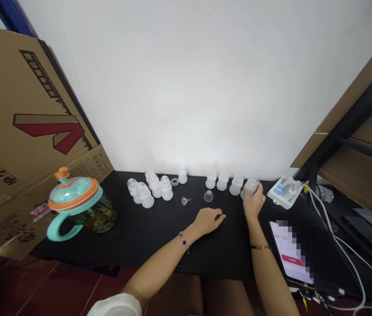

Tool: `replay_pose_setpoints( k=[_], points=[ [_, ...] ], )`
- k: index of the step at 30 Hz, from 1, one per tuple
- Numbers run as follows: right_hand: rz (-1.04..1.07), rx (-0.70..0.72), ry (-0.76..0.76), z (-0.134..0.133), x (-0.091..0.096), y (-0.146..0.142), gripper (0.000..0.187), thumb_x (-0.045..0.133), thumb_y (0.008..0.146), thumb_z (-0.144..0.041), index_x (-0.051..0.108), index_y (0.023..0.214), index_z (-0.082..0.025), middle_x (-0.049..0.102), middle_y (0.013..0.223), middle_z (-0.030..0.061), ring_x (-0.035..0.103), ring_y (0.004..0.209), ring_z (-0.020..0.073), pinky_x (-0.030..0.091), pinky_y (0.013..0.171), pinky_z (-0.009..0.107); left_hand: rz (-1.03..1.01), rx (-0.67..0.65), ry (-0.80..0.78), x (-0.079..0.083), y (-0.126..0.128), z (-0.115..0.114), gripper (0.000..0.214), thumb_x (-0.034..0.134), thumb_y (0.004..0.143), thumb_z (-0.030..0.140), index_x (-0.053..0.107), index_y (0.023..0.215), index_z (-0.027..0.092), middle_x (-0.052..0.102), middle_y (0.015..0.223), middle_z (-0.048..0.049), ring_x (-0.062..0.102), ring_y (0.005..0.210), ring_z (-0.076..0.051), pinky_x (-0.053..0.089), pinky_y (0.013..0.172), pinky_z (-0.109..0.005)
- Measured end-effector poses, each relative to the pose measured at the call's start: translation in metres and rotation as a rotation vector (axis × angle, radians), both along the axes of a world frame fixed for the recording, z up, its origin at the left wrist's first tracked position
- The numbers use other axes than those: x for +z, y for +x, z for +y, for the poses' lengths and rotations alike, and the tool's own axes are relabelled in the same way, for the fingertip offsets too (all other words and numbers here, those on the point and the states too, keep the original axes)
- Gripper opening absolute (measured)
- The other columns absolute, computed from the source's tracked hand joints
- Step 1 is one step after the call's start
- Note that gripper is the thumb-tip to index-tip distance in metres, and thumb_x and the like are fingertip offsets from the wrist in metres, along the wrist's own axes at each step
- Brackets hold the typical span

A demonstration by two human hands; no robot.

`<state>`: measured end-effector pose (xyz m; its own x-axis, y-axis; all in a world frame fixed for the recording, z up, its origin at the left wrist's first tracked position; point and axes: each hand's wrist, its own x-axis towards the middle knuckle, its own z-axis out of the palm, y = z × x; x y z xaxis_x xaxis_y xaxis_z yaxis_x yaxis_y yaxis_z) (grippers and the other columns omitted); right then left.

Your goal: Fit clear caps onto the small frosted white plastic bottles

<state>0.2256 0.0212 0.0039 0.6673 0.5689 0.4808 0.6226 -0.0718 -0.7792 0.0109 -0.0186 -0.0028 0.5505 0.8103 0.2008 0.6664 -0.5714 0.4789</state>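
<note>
Right now our right hand [253,202] is clenched around a frosted white bottle [251,186], which tilts in our grip at the right end of a loose row of frosted bottles [222,180]. These others stand upright near the white wall [189,87], some bunched together towards the left. Our left hand [209,221] grasps nothing: it lies loosely curled on the black tabletop [159,248], just in front of the row, with a blue-charm bracelet [183,240] on its wrist. A gold bangle [260,247] circles our right wrist.

Between our hands and the bottles sit a clear cup-shaped cap [208,196] and a small clear nipple-like piece [186,201] lying on its side. A translucent ring [174,181] rests among the bottles. To our right are a white device [284,192] with cables and a lit phone [289,252], its screen partly pixelated. To our left stands a glass jar with a teal lid [74,197], beside a leaning cardboard sheet [24,109].
</note>
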Motion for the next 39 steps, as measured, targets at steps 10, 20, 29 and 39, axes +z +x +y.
replay_pose_setpoints(
  k=[10,20,29,39],
  points=[
    [-0.015,0.017,0.033,0.0,0.003,-0.003,0.068,0.05,0.083,-0.055,0.05,0.137,-0.014,0.061,0.131,0.0197,0.055,0.116,0.0337,0.035,0.104,0.047,-0.049,0.085,0.007,0.008,-0.008,0.008,0.033,0.048,0.098,0.043,0.067,0.081,0.023,0.07,0.075,-0.0033,0.067,0.072,-0.02,0.04,0.066,-0.026],
    [-0.025,0.002,0.088,0.001,0.002,-0.003,0.066,0.054,0.082,-0.048,0.048,0.138,-0.013,0.064,0.127,0.0187,0.058,0.113,0.0336,0.037,0.104,0.049,-0.151,0.305,0.108,0.021,-0.026,0.021,0.027,0.047,0.099,0.04,0.066,0.09,0.023,0.065,0.083,-0.0025,0.065,0.076,-0.018,0.042,0.066,-0.026],
    [-0.128,-0.025,0.241,-0.006,0.011,-0.01,0.069,0.054,0.084,-0.034,0.037,0.146,-0.01,0.046,0.147,0.0233,0.041,0.138,0.0366,0.028,0.113,0.058,-0.117,0.593,0.286,0.01,-0.049,0.046,0.035,0.048,0.098,0.037,0.06,0.126,0.02,0.056,0.133,-0.0145,0.064,0.108,-0.029,0.055,0.08,-0.036],
    [-0.204,0.02,0.292,-0.011,0.019,-0.025,0.06,0.051,0.089,-0.035,0.043,0.143,-0.011,0.048,0.146,0.0228,0.042,0.138,0.0358,0.03,0.112,0.06,-0.103,0.631,0.36,-0.01,-0.061,0.072,0.042,0.049,0.096,0.032,0.053,0.132,0.011,0.052,0.141,-0.0232,0.041,0.139,-0.039,0.035,0.113,-0.058]
  ],
)
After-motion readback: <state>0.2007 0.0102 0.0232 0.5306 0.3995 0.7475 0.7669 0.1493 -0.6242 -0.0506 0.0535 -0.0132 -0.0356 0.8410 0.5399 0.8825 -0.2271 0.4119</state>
